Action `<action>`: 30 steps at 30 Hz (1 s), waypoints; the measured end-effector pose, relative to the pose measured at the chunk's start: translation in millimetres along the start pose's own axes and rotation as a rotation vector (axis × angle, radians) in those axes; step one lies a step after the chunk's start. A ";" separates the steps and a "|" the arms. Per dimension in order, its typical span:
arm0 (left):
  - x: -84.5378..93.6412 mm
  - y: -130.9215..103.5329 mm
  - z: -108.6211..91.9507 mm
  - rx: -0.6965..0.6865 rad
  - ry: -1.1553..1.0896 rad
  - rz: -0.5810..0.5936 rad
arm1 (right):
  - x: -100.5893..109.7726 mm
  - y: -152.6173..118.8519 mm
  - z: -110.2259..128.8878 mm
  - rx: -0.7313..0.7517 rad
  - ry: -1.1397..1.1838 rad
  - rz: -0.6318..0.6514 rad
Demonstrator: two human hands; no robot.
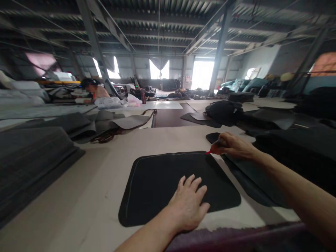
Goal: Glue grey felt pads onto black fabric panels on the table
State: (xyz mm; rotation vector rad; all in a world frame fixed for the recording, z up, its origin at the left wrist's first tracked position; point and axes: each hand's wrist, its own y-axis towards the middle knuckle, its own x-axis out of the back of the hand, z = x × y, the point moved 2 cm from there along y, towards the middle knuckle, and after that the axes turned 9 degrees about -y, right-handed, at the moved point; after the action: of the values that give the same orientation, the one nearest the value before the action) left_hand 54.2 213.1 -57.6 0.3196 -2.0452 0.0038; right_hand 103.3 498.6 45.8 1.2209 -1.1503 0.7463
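Note:
A black flat panel with rounded corners lies on the pale table covering. Along its left and far edges runs a thin light line. My left hand rests flat on the panel's near part, fingers spread. At the panel's far right corner, my right hand is closed around a red-tipped tool, its tip at the corner, where the light line ends. Most of the tool is covered by my fingers, so its exact kind is unclear. Beneath my right forearm lie more dark panels.
Stacked dark grey sheets stand at the left, and a black pile at the right. Grey pieces and a black bundle lie farther back. Beyond plastic bags, another person is at the far left.

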 end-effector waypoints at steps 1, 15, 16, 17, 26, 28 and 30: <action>-0.1 0.0 0.1 0.000 0.005 -0.004 | 0.5 -3.1 -3.4 -0.014 -0.003 -0.001; 1.4 4.2 4.1 0.146 -0.019 -0.147 | 24.7 -53.6 -8.5 -0.028 0.038 0.049; 1.8 4.9 4.1 0.161 -0.016 -0.167 | 27.6 -59.2 -7.7 -0.028 0.046 0.056; 2.4 5.6 4.0 0.174 -0.012 -0.184 | 30.3 -65.0 -6.6 -0.028 0.057 0.065; 6.7 7.0 -1.7 0.267 0.133 -0.199 | 46.6 -125.8 8.1 -0.082 0.182 0.107; 8.2 6.1 -5.8 0.253 0.177 -0.175 | 47.7 -135.8 8.8 -0.102 0.213 0.118; 12.8 6.1 -9.2 0.225 0.213 -0.126 | 47.7 -141.4 8.2 -0.118 0.236 0.130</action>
State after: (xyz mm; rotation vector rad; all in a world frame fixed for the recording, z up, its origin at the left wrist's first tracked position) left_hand 55.1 217.4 -41.4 0.5646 -1.8125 0.1843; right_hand 245.1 451.3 45.2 0.9391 -1.0691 0.8830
